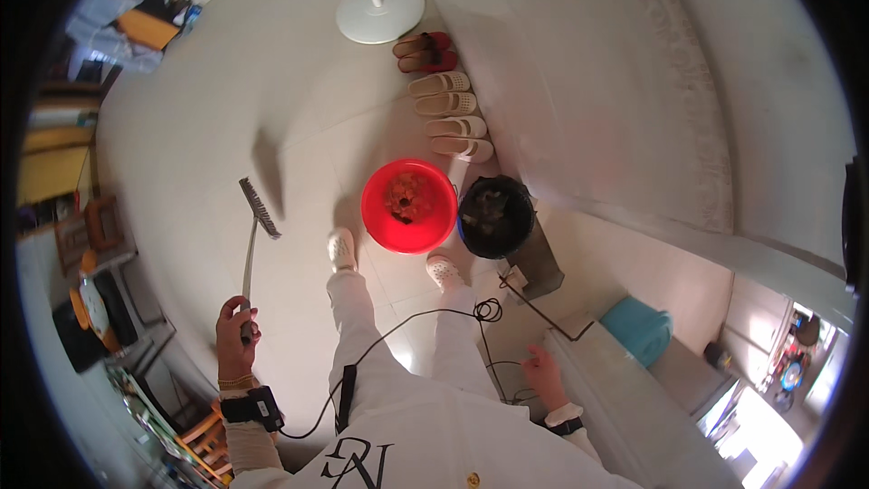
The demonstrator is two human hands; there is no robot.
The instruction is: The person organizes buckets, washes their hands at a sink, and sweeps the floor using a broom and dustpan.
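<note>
My left hand point(234, 333) grips the dark handle end of a brush point(250, 258). Its narrow head of stiff grey-brown bristles point(259, 208) is held out over the tiled floor and casts a shadow there. My right hand point(542, 372) hangs low on the right, fingers loosely curled, with no held thing showing. In front of my feet stands a red plastic basin point(380, 224) with orange-red pieces and a dark bit inside. Close against its right side is a bin lined with a black bag point(519, 207), with scraps in it.
Pairs of slippers point(445, 105) line the wall below a white round stand base point(380, 10). Behind the bin lies a grey box-like object point(540, 261), near a thin bent rod point(543, 309). A loose black cable point(421, 313) crosses my legs. Chairs point(98, 224) stand left.
</note>
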